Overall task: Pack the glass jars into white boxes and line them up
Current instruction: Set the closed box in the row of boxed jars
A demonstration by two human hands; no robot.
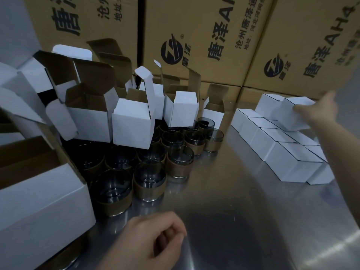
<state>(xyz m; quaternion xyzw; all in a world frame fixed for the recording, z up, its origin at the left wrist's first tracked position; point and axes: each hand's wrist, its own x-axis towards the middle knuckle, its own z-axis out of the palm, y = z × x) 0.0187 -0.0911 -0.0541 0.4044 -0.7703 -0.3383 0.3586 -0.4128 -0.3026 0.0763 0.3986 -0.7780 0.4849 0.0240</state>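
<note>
A wall of brown cartons point(194, 36) with printed lettering closes off the back of the steel bench point(233, 201). On the left half of the bench stands a crowd of open white boxes point(132, 123), flaps up and leaning at odd angles. On the right, closed white boxes point(272, 145) lie touching one another in neat rows that run away from the person. Between the two groups, the glass jars point(150, 178), each with a brown band round it, wait tightly clustered in front of the open boxes; many are not yet packed.

The step in hand looks like the lining-up: one closed box point(292, 115) is being set at the far end of the rows, tilted and seemingly resting on the boxes beneath it, beside another box on that upper level. The next move probably calls for squaring this box against its neighbours and letting go, then bringing a jar and an open box together.

The right hand point(315, 110) is stretched well forward and to the right, forearm long across the frame. It grips the closed box with the thumb on its near face and the fingers over the far side. The left hand point(153, 236) hovers low over the near edge of the bench, close to the nearest jars, fingers loosely curled and holding nothing.
</note>
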